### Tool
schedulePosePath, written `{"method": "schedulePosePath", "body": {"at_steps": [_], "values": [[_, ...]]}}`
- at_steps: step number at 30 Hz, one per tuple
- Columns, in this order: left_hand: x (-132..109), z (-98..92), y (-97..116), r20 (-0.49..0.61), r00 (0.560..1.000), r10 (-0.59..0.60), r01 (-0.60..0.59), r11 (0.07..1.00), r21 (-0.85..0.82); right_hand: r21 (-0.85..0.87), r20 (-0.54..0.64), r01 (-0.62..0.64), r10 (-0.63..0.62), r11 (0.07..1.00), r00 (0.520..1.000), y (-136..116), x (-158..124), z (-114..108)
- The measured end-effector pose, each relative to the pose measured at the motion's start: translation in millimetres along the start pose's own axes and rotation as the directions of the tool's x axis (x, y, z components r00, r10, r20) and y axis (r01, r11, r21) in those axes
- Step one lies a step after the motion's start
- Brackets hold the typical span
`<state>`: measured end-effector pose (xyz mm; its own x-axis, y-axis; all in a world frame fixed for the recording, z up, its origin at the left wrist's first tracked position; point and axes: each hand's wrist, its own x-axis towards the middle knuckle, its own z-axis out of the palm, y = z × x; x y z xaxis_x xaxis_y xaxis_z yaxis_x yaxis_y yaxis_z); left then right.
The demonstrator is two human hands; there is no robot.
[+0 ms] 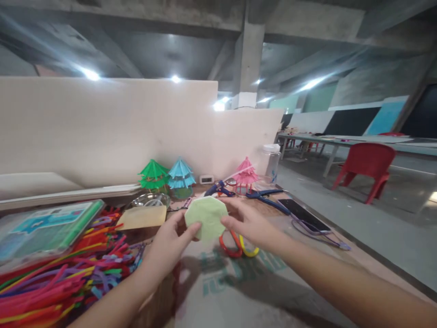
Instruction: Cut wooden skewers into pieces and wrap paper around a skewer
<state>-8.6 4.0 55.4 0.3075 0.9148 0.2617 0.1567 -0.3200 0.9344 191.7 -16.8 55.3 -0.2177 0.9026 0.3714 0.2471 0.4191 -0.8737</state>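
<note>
A pale green octagonal piece of paper is held up in front of me by both hands. My left hand pinches its left edge, thumb on the near face. On the opposite edge my right hand grips it the same way; its fingers are partly hidden behind the paper. Just below lie scissors with red and yellow handles, their blades out of sight. Behind the paper is a blue glue gun. Tiered paper umbrella-like models in green, blue and pink stand at the back.
Colourful pipe cleaners and a clear plastic pack fill the left side. A metal bowl and yellowish paper lie nearby. Blue-handled pliers, a phone and a clear bottle are on the right.
</note>
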Motion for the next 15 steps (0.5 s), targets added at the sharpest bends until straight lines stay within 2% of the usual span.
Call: {"method": "schedulePosePath", "body": {"at_steps": [3,7,9,10,11,12,13,14,15], "values": [[-7,-5.8,13,0.020,0.998,0.059,-0.060,0.996,0.068,0.088,0.034,0.017,-0.020,0.996,0.999,-3,5,18],[-19,-18.5,27,0.057,0.986,0.155,-0.165,0.945,0.284,0.139,0.081,0.001,-0.013,0.990,0.997,-19,-11,21],[-25,-22.3,32,-0.018,0.962,0.273,-0.241,0.879,0.411,0.130,0.084,-0.010,-0.001,0.991,0.996,-27,-19,20],[-28,-22.5,33,-0.087,0.925,0.370,-0.287,0.829,0.480,0.124,0.077,-0.014,0.005,0.992,0.997,-30,-22,20],[-30,-21.6,34,-0.120,0.867,0.484,-0.344,0.754,0.560,0.121,0.066,-0.015,0.007,0.993,0.998,-32,-24,21],[-32,-19.9,34,-0.070,0.797,0.599,-0.421,0.636,0.647,0.116,0.059,-0.011,0.005,0.993,0.998,-33,-25,21],[-33,-18.0,33,0.065,0.725,0.686,-0.513,0.473,0.716,0.099,0.051,0.004,-0.009,0.995,0.999,-34,-26,21],[-32,-16.8,32,0.258,0.655,0.710,-0.606,0.289,0.741,0.067,0.036,0.031,-0.034,0.997,0.999,-34,-26,21],[-31,-16.7,30,0.440,0.593,0.674,-0.683,0.132,0.718,0.022,0.009,0.062,-0.062,0.998,0.998,-34,-26,21]]}}
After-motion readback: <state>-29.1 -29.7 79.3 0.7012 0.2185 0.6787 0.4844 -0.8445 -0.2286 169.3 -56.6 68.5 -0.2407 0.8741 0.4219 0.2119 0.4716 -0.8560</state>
